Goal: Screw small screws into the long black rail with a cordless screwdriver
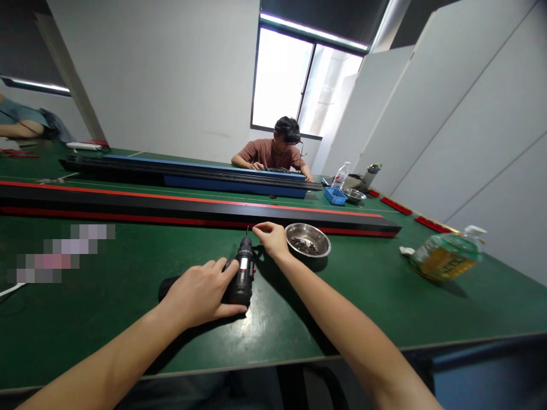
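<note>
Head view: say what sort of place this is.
Probably an assembly workshop: a long black-and-red rail on a green workbench, a powered screwdriver under the left hand, a steel bowl of screws.

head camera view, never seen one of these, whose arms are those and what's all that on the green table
This one picture comes from a camera worn on a person's head, looking forward and down, so the two bare arms entering from below are the wearer's own. The left hand grips a black electric screwdriver resting on the green table. The right hand pinches its fingertips at the tip of the bit; what it holds is too small to tell. Beside it stands a steel bowl of small dark parts. Behind lies a long black and red bar, and a bottle of yellowish liquid sits to the right. Across the table another person sits.
</note>
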Demonstrator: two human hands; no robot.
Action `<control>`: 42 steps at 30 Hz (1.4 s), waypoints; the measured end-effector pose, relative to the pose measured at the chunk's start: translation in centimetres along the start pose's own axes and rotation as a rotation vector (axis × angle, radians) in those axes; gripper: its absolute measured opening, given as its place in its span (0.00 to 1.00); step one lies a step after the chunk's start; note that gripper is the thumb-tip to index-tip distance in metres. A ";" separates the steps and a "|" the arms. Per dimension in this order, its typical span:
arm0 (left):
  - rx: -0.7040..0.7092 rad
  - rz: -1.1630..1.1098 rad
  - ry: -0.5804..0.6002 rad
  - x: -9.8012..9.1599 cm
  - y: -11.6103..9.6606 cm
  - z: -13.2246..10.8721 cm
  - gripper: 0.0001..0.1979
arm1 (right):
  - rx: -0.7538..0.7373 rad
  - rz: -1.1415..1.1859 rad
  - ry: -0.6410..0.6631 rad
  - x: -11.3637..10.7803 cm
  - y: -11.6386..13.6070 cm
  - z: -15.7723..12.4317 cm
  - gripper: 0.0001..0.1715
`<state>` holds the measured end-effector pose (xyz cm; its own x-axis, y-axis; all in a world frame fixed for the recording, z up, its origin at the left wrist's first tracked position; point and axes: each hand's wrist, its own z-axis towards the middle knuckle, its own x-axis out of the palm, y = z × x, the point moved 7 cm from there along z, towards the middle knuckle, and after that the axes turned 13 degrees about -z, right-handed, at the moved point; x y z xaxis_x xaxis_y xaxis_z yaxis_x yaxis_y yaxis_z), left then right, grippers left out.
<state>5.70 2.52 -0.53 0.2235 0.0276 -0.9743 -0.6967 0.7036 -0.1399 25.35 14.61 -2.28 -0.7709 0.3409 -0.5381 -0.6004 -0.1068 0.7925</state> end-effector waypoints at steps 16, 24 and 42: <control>0.026 -0.026 0.021 0.1 -0.3 0.0 0.38 | 0.311 0.133 0.065 4.3 -3.9 4.2 0.08; 0.026 -0.031 0.016 0.0 -0.3 0.0 0.38 | 0.300 0.211 0.134 4.5 -3.4 4.1 0.05; 0.017 -0.018 0.010 0.0 -0.3 0.0 0.38 | 0.113 -0.020 0.045 4.4 -2.9 3.7 0.21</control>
<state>5.90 2.30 -0.49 0.2290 0.0079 -0.9734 -0.6808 0.7160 -0.1543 24.43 19.91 -5.88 -0.7693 0.2997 -0.5642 -0.5898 0.0062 0.8075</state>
